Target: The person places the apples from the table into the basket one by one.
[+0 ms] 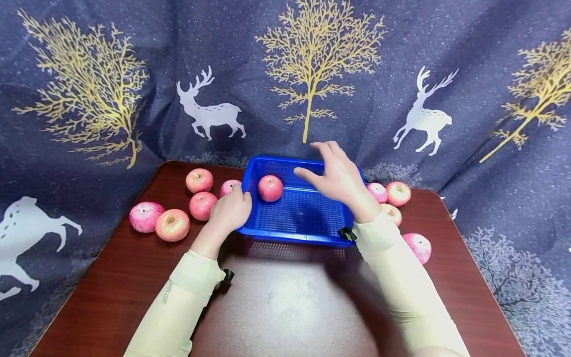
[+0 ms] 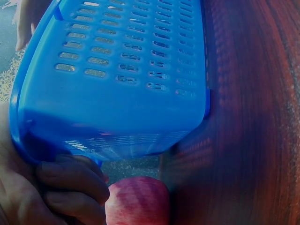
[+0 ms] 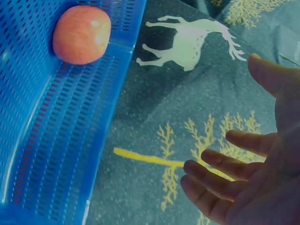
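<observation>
A blue perforated plastic basket stands on the table with one red apple inside, near its left wall. My left hand grips the basket's left rim; in the left wrist view its curled fingers hook under that rim, close to another apple outside. Over the right part of the basket hangs my right hand, fingers spread and holding nothing. The right wrist view shows its palm and loosely bent fingers apart from the basket wall, with the apple lying within.
Several apples lie on the table left of the basket, one right beside its wall. More apples sit to the right, one nearer by the right sleeve. A dark patterned cloth hangs behind the brown table.
</observation>
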A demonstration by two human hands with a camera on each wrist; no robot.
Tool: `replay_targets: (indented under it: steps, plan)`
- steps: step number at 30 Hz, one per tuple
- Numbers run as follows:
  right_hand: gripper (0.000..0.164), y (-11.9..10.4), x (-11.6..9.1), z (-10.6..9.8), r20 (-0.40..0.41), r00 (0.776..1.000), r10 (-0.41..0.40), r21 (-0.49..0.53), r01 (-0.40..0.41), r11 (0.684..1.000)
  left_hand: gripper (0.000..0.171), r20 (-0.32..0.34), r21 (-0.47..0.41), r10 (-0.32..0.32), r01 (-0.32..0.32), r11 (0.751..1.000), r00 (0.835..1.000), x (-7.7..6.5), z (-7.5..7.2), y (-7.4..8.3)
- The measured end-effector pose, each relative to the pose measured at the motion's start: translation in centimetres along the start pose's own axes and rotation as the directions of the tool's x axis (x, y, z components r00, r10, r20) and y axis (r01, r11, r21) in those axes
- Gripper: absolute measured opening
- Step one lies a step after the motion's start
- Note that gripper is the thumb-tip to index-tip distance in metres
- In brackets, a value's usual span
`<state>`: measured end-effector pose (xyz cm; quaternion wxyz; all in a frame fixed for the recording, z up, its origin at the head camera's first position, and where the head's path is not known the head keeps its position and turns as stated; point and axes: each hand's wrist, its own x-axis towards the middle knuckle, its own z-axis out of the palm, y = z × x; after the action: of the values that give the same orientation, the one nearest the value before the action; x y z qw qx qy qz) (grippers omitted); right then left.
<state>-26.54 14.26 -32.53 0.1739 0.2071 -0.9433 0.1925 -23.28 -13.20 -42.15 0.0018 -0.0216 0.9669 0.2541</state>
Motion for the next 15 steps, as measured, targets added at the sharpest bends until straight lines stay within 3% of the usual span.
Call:
replay_targets:
  steps: [10, 15]
  plan:
    - [0.078, 2.5, -3.4, -1.5, -0.077, 0.997, 0.026, -0.013, -0.027, 1.0, 0.05, 0.011, 0.005, -0.005, 0.005, 1.0, 1.0, 0.1, 0.0, 0.0]
    - [0.077, 3.4, -4.9, -2.3, -0.125, 0.992, -0.001, -0.015, -0.001, 1.0, 0.049, -0.002, 0.005, 0.002, -0.002, 1.0, 1.0, 0.1, 0.1, 0.0]
